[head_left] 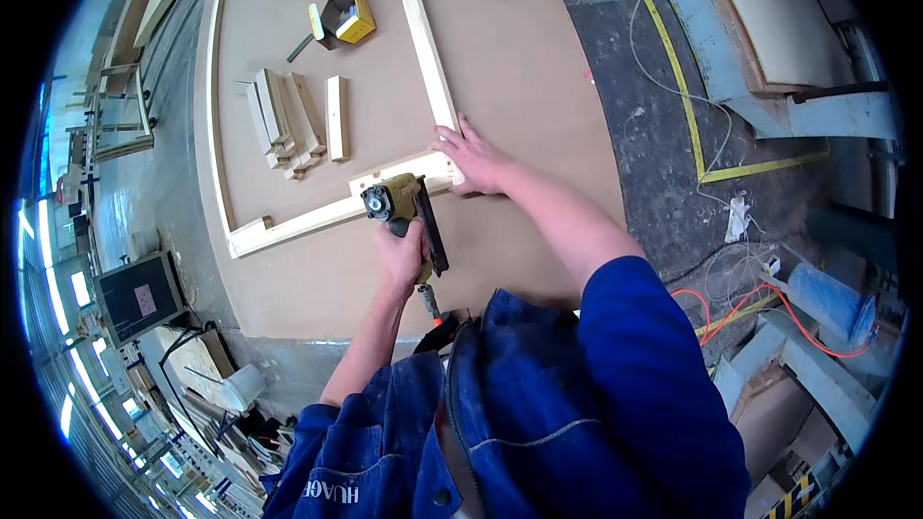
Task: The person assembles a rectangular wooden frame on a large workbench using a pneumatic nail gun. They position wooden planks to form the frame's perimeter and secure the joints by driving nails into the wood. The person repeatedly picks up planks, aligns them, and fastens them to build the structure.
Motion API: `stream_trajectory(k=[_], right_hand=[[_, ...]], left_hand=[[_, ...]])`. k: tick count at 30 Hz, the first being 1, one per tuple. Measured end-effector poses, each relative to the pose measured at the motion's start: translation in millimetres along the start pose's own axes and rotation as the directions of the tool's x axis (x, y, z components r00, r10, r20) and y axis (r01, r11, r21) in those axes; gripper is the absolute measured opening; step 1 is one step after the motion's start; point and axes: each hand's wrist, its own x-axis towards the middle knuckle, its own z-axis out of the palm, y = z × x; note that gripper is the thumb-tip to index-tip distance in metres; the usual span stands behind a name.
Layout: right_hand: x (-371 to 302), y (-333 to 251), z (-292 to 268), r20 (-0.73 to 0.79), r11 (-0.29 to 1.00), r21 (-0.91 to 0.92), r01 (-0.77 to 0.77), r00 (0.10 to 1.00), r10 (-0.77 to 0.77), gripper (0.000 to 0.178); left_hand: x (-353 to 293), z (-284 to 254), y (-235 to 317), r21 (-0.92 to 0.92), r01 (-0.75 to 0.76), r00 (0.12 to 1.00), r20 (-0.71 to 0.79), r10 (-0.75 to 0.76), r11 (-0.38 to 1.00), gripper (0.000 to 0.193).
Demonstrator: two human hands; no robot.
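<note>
My left hand (404, 252) is closed round the grip of a pneumatic nail gun (399, 199), a gold-and-black tool with a hose fitting below the handle. The gun's head sits over the near rail of a pale wooden frame (322, 219), beside a short wooden block (389, 171) lying along that rail's inner side. At the frame's near right corner, my right hand (478, 161) grips the wood, its fingers over the upright rail. Another small block (252, 229) is set inside the near left corner. The gun's nose is hidden from view.
The frame lies on a brown board-topped table (538, 67). Inside it are several loose wooden blocks (281, 120) and an open yellow-and-black box (354, 17) with a dark strip (299, 48) beside it. An orange hose (760, 293) runs at the right. A dark screen (141, 296) stands left.
</note>
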Motion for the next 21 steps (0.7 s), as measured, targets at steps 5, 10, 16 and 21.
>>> stream_trajectory(k=[5, 10, 16, 21], right_hand=[[1, 2, 2, -0.027, 0.998, 0.055, -0.011, 1.000, 0.012, 0.099], [0, 0, 0, -0.027, 0.994, 0.109, -0.027, 0.999, 0.030, 0.098], [0, -3, -2, -0.022, 0.992, 0.116, -0.044, 0.999, 0.047, 0.097], [-2, -3, -3, -0.025, 0.988, 0.146, -0.048, 0.998, 0.052, 0.098]], left_hand=[[12, 4, 11, 0.088, -0.010, 1.000, 0.005, 0.009, 0.996, 0.020], [20, 19, 25, 0.134, 0.018, 1.000, 0.001, -0.019, 0.991, 0.022], [27, 27, 23, 0.150, 0.017, 1.000, -0.003, -0.017, 0.989, 0.020], [33, 31, 17, 0.198, -0.038, 0.999, 0.032, 0.032, 0.980, 0.022]])
